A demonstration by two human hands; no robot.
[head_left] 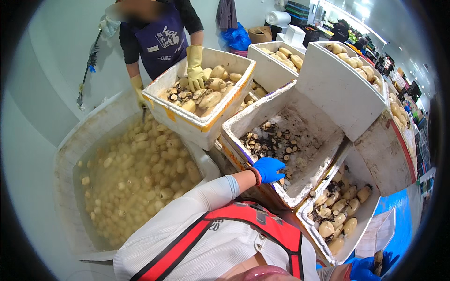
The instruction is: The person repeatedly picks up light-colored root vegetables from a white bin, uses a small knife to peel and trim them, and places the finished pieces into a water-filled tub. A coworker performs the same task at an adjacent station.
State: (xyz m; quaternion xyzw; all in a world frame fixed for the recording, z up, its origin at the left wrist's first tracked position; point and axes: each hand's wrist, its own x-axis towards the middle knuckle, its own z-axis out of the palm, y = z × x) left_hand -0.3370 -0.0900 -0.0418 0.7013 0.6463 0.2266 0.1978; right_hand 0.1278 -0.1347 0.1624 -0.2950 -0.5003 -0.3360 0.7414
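Note:
My left hand [269,169], in a blue glove, reaches over the near rim of a dirty white foam box [230,128]. Its fingers are slightly curled and apart, and no held item shows. Inside that box lie small cut root slices [277,135] among dark scraps and whitish bits. My right hand [367,269], also blue-gloved, is at the bottom right edge, closed around a brownish elongated object [378,262] whose kind I cannot tell. Lotus root sections [327,230] with dark trimmings fill part of the foam box [360,237] between my hands.
At left, a big tub [66,154] holds many lotus root sections in cloudy water. Across from me a co-worker [165,38] in yellow gloves has one hand in a tilted foam box [179,123] of roots. More filled foam boxes [342,95] stand stacked at the right.

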